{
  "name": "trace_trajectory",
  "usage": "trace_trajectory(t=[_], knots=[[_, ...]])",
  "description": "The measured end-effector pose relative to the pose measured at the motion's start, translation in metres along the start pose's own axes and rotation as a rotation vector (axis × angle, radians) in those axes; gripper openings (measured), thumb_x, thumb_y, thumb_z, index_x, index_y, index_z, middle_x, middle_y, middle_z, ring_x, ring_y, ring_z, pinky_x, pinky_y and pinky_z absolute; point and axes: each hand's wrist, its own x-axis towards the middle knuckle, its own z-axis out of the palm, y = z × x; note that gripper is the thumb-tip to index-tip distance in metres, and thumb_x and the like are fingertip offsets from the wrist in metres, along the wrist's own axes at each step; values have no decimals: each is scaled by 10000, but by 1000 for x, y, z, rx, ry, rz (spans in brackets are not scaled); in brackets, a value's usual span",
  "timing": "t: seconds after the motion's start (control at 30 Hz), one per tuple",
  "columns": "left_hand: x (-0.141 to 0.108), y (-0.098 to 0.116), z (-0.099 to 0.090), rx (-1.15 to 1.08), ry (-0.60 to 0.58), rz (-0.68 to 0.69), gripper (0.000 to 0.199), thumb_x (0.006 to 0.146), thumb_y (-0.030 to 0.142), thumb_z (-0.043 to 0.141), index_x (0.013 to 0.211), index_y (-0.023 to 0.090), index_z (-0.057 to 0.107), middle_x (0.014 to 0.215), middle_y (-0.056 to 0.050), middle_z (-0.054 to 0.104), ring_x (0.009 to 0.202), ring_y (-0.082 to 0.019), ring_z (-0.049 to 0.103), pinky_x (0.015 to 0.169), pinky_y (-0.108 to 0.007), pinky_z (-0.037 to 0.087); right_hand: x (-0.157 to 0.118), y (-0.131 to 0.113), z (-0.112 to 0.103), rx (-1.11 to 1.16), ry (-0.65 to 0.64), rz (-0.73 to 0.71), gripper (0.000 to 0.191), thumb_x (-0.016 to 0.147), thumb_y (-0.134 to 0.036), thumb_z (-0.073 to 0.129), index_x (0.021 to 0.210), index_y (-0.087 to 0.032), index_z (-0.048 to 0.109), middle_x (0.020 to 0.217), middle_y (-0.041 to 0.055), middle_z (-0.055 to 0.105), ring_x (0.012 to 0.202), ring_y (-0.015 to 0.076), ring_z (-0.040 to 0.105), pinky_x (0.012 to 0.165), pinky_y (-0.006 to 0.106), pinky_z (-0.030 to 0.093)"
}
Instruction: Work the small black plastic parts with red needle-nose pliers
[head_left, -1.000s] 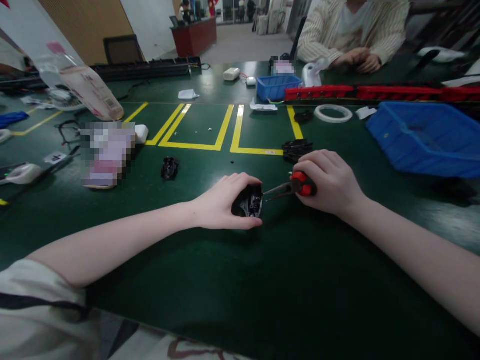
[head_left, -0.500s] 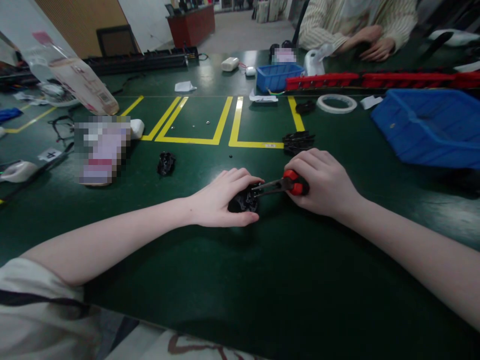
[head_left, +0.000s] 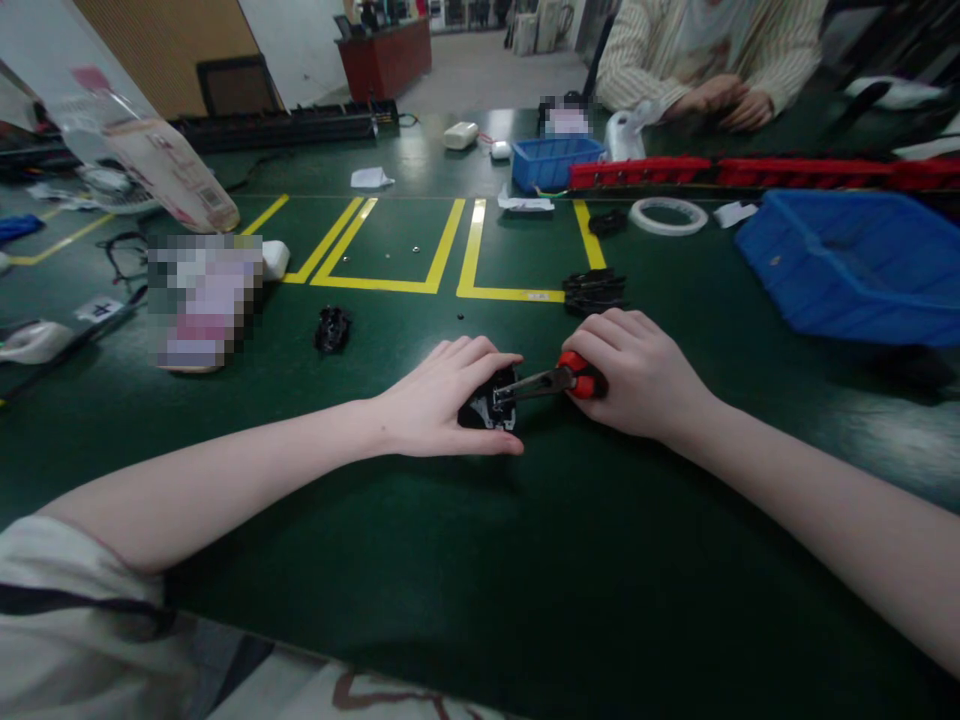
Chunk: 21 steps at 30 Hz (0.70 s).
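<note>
Between the thumb and fingers of my left hand point(head_left: 450, 400) is a small black plastic part point(head_left: 491, 405), held low over the green table point(head_left: 450, 560). My right hand point(head_left: 637, 375) grips the red and black handles of long-nose pliers point(head_left: 540, 384). Their metal jaws point left and reach onto the black part; what the tips pinch is too small to make out. Another black part point(head_left: 331, 329) lies to the left, beyond my left forearm. Just past my right hand lies a bundle of black pieces point(head_left: 595, 291).
Blue bins point(head_left: 862, 270) point(head_left: 555, 160), a white tape roll point(head_left: 667, 216) and a red strip point(head_left: 787, 172) lie on the far side. A bottle point(head_left: 169, 165) and a phone point(head_left: 210, 300) stand at left. Yellow tape marks the table. A person in a striped sleeve point(head_left: 637, 60) sits opposite.
The black part has turned in my left hand, showing a lighter grey face. The pliers' tips and my right hand have shifted slightly left and down.
</note>
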Motion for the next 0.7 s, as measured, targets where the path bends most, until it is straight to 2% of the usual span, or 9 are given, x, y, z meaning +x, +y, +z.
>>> trace_trajectory(t=[0.13, 0.3, 0.53, 0.7], knots=[[1, 0, 1, 14, 27, -27, 790, 793, 728, 568, 1297, 124, 490, 1167, -128, 556, 1031, -291, 526, 897, -434, 426, 0, 0, 0, 18, -10, 20, 151, 750, -222, 584, 884, -155, 570, 881, 115, 607, 800, 260, 527, 701, 372, 435], [2, 0, 2, -11, 57, -64, 694, 770, 695, 612, 1181, 141, 530, 1101, -107, 575, 965, -269, 552, 856, -411, 456, -1, 0, 0, 54, -31, 45, 139, 754, -237, 589, 867, -162, 558, 861, 105, 607, 779, 254, 531, 689, 366, 433], [2, 2, 2, -12, 81, -66, 655, 780, 634, 633, 1186, 132, 523, 1088, -108, 611, 962, -270, 574, 828, -407, 473, 0, -1, -1, 60, -74, 50, 115, 755, -241, 599, 826, -175, 538, 824, 92, 598, 739, 238, 527, 668, 353, 422], [1, 1, 3, -30, 86, -78, 718, 783, 629, 638, 1282, 135, 489, 1148, -117, 597, 1009, -277, 579, 858, -412, 486, 1, -2, -2, 56, -96, 56, 107, 751, -232, 592, 821, -177, 533, 822, 90, 599, 728, 231, 522, 660, 347, 420]])
